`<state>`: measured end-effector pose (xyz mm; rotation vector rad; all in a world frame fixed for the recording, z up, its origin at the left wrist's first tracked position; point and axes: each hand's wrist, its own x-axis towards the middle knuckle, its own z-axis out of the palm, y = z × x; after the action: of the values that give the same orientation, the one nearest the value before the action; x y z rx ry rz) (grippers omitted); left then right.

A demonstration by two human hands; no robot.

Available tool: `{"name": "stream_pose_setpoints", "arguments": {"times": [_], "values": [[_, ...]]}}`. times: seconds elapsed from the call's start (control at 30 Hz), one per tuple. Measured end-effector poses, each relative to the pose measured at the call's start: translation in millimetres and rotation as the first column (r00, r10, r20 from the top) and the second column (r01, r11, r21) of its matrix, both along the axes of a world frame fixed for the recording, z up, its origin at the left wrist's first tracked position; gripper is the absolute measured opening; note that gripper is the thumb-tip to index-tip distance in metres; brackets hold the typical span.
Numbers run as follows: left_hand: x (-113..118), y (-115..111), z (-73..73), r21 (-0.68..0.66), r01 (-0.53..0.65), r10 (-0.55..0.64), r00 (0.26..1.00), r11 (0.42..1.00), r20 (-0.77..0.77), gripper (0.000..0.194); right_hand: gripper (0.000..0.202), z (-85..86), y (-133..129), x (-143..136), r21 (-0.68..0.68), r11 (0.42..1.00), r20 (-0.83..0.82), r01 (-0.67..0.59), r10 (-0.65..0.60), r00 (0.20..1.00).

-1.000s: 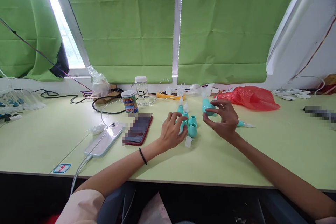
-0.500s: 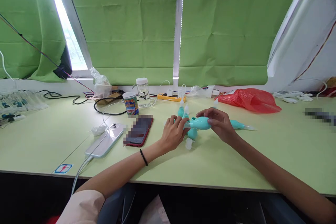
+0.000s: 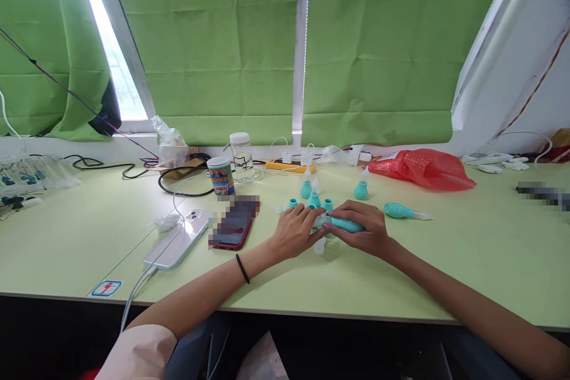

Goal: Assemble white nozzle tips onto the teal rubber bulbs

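Note:
My right hand (image 3: 363,227) is closed around a long teal bulb (image 3: 346,224) lying sideways, its clear end pointing left. At that clear nozzle (image 3: 319,221), my left hand (image 3: 294,229) has its fingers closed on the piece. Small teal bulbs with pale tips, such as one at the back (image 3: 306,189) and one to the right (image 3: 361,190), stand behind my hands. Another long teal bulb with a clear tip (image 3: 399,210) lies right of my right hand. A small clear plastic part (image 3: 319,245) sits just in front of my fingers.
Left of my hands lie a red-edged phone (image 3: 236,222) and a pale phone (image 3: 179,238) with a white cable. Behind them stand a printed can (image 3: 221,176) and a clear jar (image 3: 241,157). A red plastic bag (image 3: 423,169) is at the back right.
My right hand has moved left and slightly down with the long bulb, closing more fully around it. My hands are nearer each other, and small bulbs behind them are more exposed.

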<state>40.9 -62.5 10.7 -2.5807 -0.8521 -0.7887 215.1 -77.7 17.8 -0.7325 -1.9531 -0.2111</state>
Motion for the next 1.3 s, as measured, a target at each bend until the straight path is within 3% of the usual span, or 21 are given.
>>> {"name": "stream_pose_setpoints", "arguments": {"times": [0.17, 0.3, 0.37, 0.47, 0.53, 0.57, 0.73, 0.8, 0.93, 1.13, 1.3], "values": [[0, 2, 0.6, 0.003, -0.083, 0.083, 0.992, 0.997, -0.091, 0.046, 0.014, 1.7, 1, -5, -0.233, 0.971, -0.185, -0.060, 0.016, 0.983], [-1, 3, -0.1, -0.021, 0.008, -0.010, 0.995, 1.000, -0.103, 0.051, 0.015, 5.6, 3, -2, -0.433, 0.879, -0.251, -0.201, 0.096, 0.963], [-3, 1, -0.2, -0.040, 0.081, -0.085, 0.992, 0.996, -0.093, 0.053, 0.015, 7.9, 5, 2, -0.529, 0.804, -0.269, -0.271, 0.144, 0.952], [-4, -2, 1.2, -0.085, 0.172, -0.178, 0.982, 0.981, -0.058, 0.053, 0.015, 9.3, 9, 7, -0.665, 0.620, -0.388, -0.417, 0.191, 0.902], [-5, -3, 3.4, -0.116, 0.177, -0.180, 0.984, 0.977, -0.011, 0.049, 0.015, 9.1, 10, 9, -0.681, 0.513, -0.514, -0.522, 0.172, 0.840], [-5, -2, 4.8, -0.128, 0.144, -0.144, 0.990, 0.981, 0.016, 0.047, 0.015, 9.0, 11, 9, -0.664, 0.496, -0.569, -0.559, 0.151, 0.809], [-6, 10, 11.2, -0.190, -0.198, 0.215, 0.974, 0.962, 0.072, 0.035, 0.014, 10.5, 16, 10, -0.548, 0.579, -0.713, -0.603, 0.053, 0.699], [-7, 15, 11.7, -0.190, -0.279, 0.294, 0.954, 0.941, 0.054, 0.031, 0.014, 11.4, 18, 12, -0.530, 0.605, -0.733, -0.594, 0.025, 0.680], [-9, 20, 9.9, -0.149, -0.334, 0.335, 0.942, 0.931, -0.020, 0.026, 0.013, 10.9, 19, 12, -0.520, 0.629, -0.745, -0.578, -0.003, 0.668], [-6, 20, 4.9, -0.078, -0.300, 0.296, 0.953, 0.951, -0.064, 0.028, 0.012, 7.8, 19, 9, -0.537, 0.622, -0.734, -0.570, -0.012, 0.679], [-5, 24, -1.2, -0.075, -0.384, 0.372, 0.918, 0.920, -0.134, 0.033, 0.012, 7.1, 19, 8, -0.542, 0.627, -0.722, -0.560, -0.006, 0.692]]}}
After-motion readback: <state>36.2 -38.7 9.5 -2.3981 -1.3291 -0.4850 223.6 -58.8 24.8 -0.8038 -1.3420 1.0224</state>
